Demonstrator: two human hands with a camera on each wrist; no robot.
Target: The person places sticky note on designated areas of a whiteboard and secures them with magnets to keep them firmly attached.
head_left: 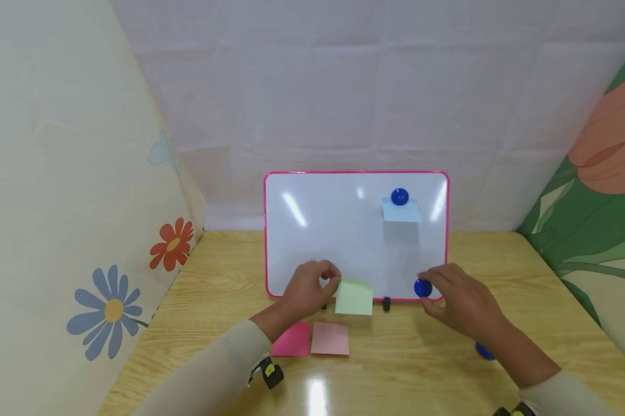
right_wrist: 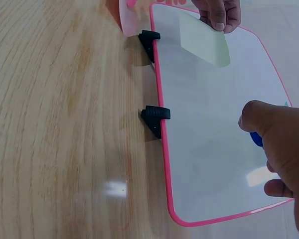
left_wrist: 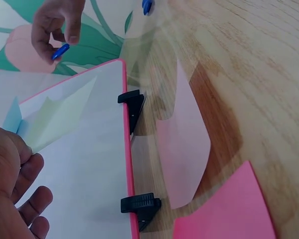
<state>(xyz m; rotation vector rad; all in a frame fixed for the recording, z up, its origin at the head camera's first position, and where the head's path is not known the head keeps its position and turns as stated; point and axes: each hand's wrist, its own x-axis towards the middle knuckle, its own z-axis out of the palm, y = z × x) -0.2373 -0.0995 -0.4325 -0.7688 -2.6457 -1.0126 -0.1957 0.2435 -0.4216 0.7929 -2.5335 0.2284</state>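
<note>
My left hand [head_left: 311,287] pinches a pale green sticky note [head_left: 354,298] by its upper left corner, in front of the lower edge of a pink-framed whiteboard [head_left: 323,231]. Between the thumb and fingers of my right hand [head_left: 463,297] is a round blue magnet [head_left: 423,288], held near the board's lower right corner. Higher on the board, another blue magnet [head_left: 400,196] sits at the top of a light blue sticky note [head_left: 402,212]. The right wrist view shows the green note [right_wrist: 204,42] held apart from my right hand, whose fingers mostly hide the magnet [right_wrist: 256,139].
On the wooden table [head_left: 395,370] lie a hot pink sticky note [head_left: 293,340] and a light pink one [head_left: 330,338]. A further blue magnet [head_left: 484,351] lies partly behind my right forearm. Black clip feet [left_wrist: 141,204] support the board's bottom edge.
</note>
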